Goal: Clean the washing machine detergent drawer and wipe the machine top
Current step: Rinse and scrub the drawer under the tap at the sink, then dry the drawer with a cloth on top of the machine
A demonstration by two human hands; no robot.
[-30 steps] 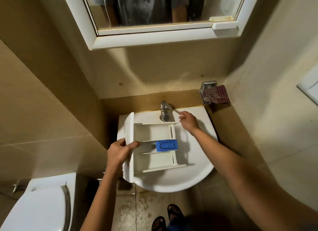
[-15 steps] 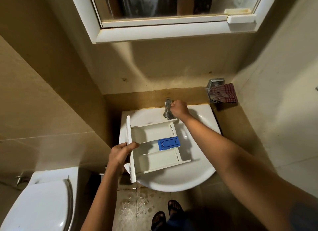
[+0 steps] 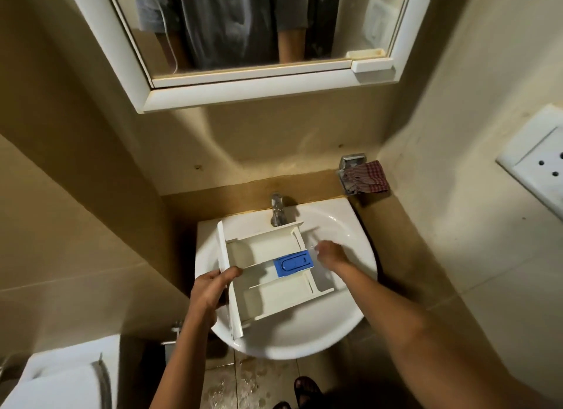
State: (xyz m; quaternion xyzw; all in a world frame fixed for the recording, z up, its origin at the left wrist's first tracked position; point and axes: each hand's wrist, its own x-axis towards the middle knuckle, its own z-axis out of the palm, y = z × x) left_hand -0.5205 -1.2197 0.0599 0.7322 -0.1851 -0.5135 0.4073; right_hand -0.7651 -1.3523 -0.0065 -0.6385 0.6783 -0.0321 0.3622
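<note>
- The detergent drawer (image 3: 274, 274) is white and sits over the sink (image 3: 304, 344), spanning the bowl from about 9 o'clock to 3 o'clock. I can't tell if it actually rests on the rim.
- Its open compartments face up. The long front panel stands on edge at the 9 o'clock side.
- There's a blue insert (image 3: 294, 264) in the middle compartment, toward the 3 o'clock end.
- The left grip (image 3: 210, 290) is clamped on the front panel, thumb hooked over the top edge and the fingers behind it.
- The right grip (image 3: 332, 253) is at the drawer's 3 o'clock end, fingertips right by the blue insert. It's blurry, so I can't say whether it's pinching the wall or just touching it.
- The tap (image 3: 277, 209) is at the sink's 12 o'clock, its spout just above the drawer's far corner.
- A red checked cloth (image 3: 367, 177) hangs from a metal holder (image 3: 350, 160) on the wall at roughly 1 o'clock.
- The white-framed mirror cabinet (image 3: 243, 95) is higher up at 12 o'clock.
- A socket plate (image 3: 536, 162) is on the wall out at 3 o'clock.
- The toilet (image 3: 61, 378) is down at 8 o'clock.
- The wet floor (image 3: 243, 384) and a sandalled foot (image 3: 307, 390) are at 6 o'clock.
</note>
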